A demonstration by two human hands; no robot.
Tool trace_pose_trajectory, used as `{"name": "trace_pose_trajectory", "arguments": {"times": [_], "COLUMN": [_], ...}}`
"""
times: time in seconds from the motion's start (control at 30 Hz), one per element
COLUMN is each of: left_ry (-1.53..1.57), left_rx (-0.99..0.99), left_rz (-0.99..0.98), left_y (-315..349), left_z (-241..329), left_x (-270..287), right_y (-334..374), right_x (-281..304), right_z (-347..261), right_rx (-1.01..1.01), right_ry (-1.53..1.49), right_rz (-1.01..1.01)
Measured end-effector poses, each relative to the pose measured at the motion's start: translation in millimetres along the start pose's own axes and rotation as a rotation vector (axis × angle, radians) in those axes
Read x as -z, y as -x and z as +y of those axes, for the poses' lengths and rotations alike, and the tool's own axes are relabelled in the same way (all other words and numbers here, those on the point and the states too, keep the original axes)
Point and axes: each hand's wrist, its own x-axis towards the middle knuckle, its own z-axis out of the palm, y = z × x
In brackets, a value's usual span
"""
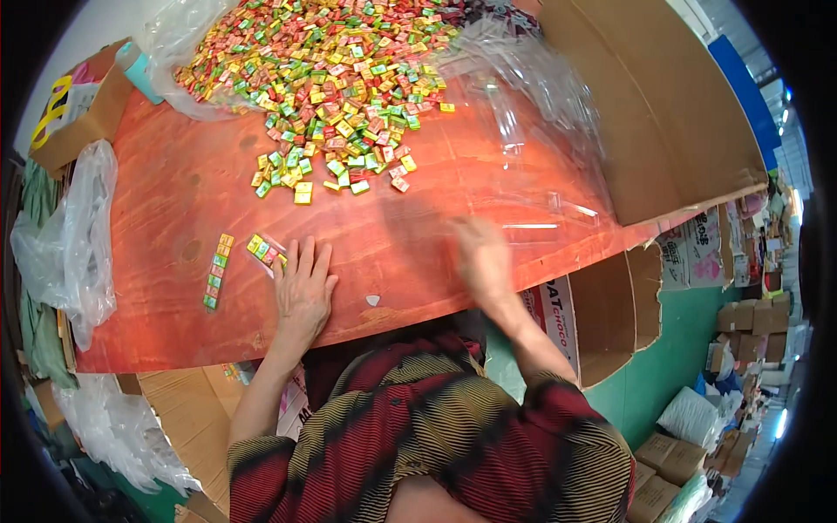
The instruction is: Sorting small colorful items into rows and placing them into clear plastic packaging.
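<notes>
My left hand point(303, 283) lies flat on the red table with its fingers stretched out. Its index finger side touches or covers the lower end of a short row of small wrapped sweets point(264, 250), which seems to sit in a clear sleeve. Left of that, a longer single row of sweets point(218, 272) lies by itself. My right hand point(482, 255) is over the table's right half, smeared by motion, so its fingers and anything in them cannot be made out. Farther off spreads a big heap of yellow, green and red wrapped sweets point(340, 87).
Clear narrow plastic sleeves point(532, 96) lie at the far right beside a large cardboard box point(671, 113). A plastic bag point(83, 235) hangs over the left edge. A small white scrap point(373, 301) rests near the front edge of the red table point(418, 288). A teal bottle point(137, 71) is at far left.
</notes>
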Motion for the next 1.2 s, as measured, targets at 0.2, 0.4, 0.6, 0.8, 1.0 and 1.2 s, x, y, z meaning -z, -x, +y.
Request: {"name": "trace_pose_trajectory", "arguments": {"times": [0.2,0.4,0.6,0.8,1.0,1.2], "left_ry": [0.126,0.216,0.269,0.198,0.015,-0.012], "left_rx": [0.142,0.045,-0.002,0.262,0.32,0.48], "left_rz": [0.054,0.14,0.06,0.236,0.109,0.028], "left_y": [-0.8,6.2,7.3,0.6,-6.8,5.5], "left_z": [-0.6,-6.8,-19.4,-20.0,-36.4,-53.0], "left_x": [3.5,2.6,11.6,11.7,12.6,21.3], "right_y": [39.4,11.2,-1.5,-10.1,0.7,-12.2], "right_x": [16.2,-19.4,-23.1,-19.8,-31.9,-32.0], "right_z": [48.3,-13.5,-45.7,-27.2,-22.2,-19.1], "right_rx": [-0.295,-0.042,0.103,0.024,0.04,0.078], "right_ry": [0.299,-0.033,-0.308,-0.03,-0.048,0.0], "right_rz": [-0.033,-0.098,-0.188,-0.112,-0.154,-0.109]}}
